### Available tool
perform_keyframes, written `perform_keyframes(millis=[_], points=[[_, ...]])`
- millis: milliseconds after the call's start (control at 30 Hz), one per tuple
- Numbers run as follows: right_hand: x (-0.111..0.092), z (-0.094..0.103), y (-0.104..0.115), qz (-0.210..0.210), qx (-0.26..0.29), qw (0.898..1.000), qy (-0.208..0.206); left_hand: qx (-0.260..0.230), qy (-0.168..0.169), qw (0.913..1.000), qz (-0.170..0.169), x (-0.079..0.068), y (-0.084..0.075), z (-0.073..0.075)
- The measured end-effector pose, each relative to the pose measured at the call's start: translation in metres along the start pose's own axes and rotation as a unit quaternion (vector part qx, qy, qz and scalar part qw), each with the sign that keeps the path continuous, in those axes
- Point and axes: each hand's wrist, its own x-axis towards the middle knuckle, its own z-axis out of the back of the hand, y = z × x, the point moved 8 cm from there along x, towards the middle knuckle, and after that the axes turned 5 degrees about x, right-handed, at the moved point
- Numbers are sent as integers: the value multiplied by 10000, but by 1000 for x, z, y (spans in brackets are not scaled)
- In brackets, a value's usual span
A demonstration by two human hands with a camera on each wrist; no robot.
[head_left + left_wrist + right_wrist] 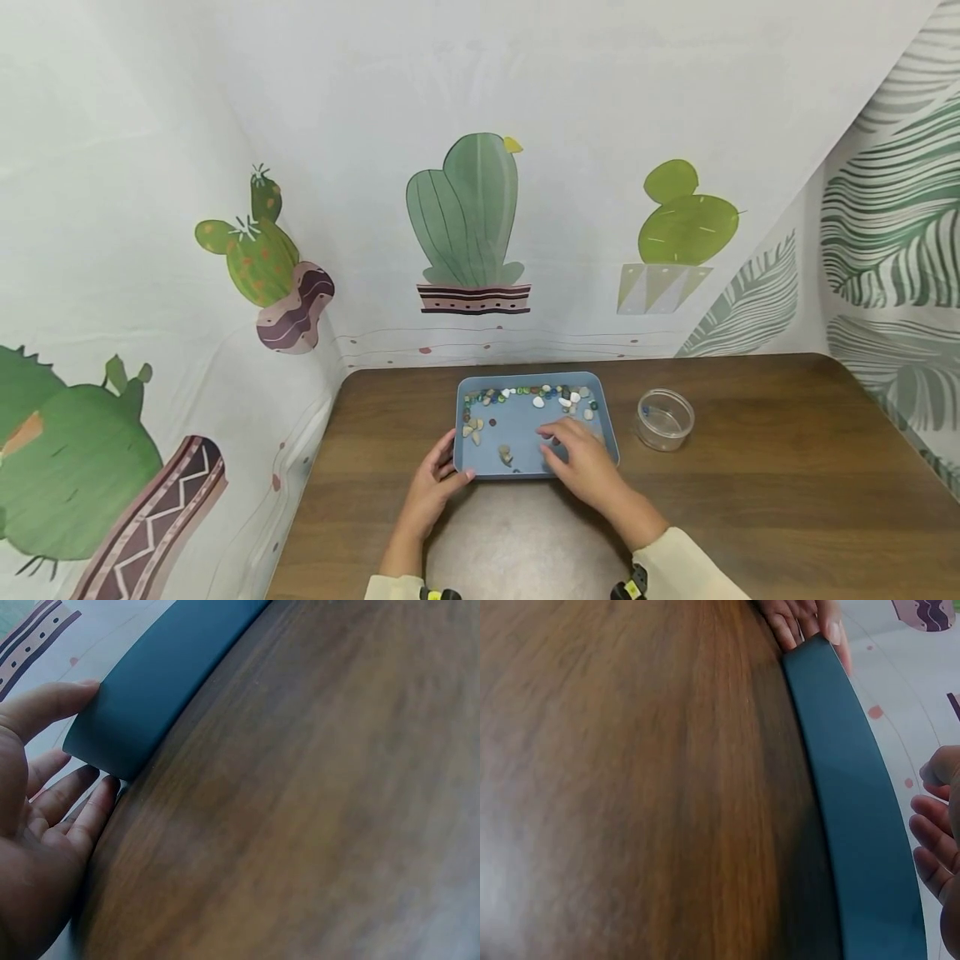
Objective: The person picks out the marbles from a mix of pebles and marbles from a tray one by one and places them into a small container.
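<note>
A shallow blue tray (517,427) lies on the wooden table, with small stones and glass-like beads spread along its far and side edges. At its near left corner, my left hand (433,485) holds the tray, thumb on the rim and the other fingers against the side. Over the tray's right half hovers my right hand (588,471), fingers loosely bent and thumb apart from the index finger; nothing shows between them. Tan pebbles (472,429) sit at the left, and a brownish stone (506,455) lies near the front. A white stone (538,402) is toward the back.
Right of the tray stands a round clear container (666,425) with a small blue piece inside. The wooden table (750,467) extends to the right. A white cloth (585,250) printed with cacti hangs behind the table.
</note>
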Motion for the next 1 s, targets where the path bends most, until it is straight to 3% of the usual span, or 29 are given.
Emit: perform_keyframes(millis=[1000], points=[[25,-61,26,-171,48,9946,1019,14,60,9999,-119,1,0,-1]])
